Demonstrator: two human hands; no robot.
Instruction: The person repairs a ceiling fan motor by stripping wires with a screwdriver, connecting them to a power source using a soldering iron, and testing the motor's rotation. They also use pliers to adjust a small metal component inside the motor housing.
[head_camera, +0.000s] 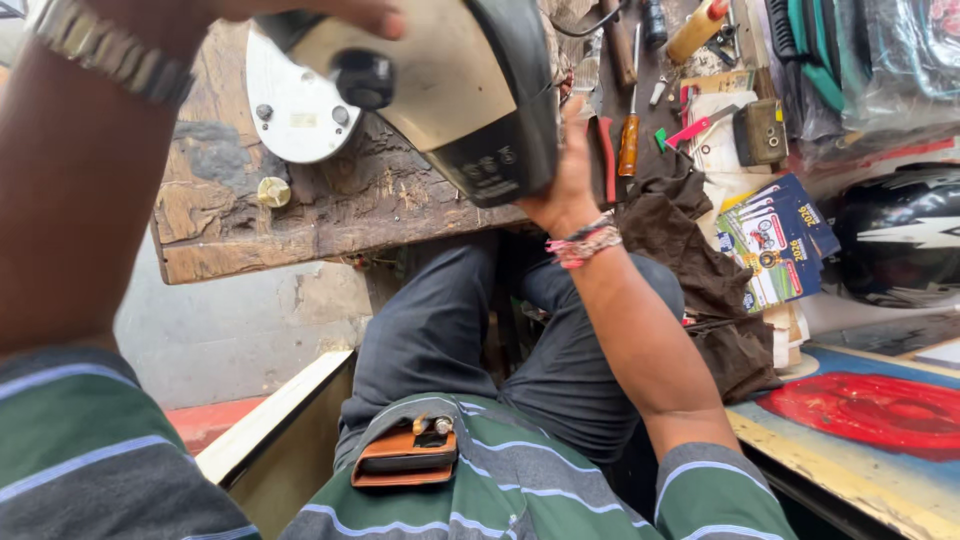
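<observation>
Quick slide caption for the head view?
Both hands, left hand and right hand, hold a beige-and-black housing above a worn wooden bench.

Worn wooden workbench (330, 215) (grey floor (240, 335))

The person wears a short-sleeved shirt (520, 480) in dark green and grey with thin pale-blue stripes, and dark grey trousers (440, 330). Just below the left hand (300, 12), a metal link watch (105, 50) circles the wrist. Just below the right hand (570, 180), 2 or more braided thread bands (583, 243) in pink and white wrap the wrist. A tan leather pouch (405, 455) sits at the waist.
</observation>
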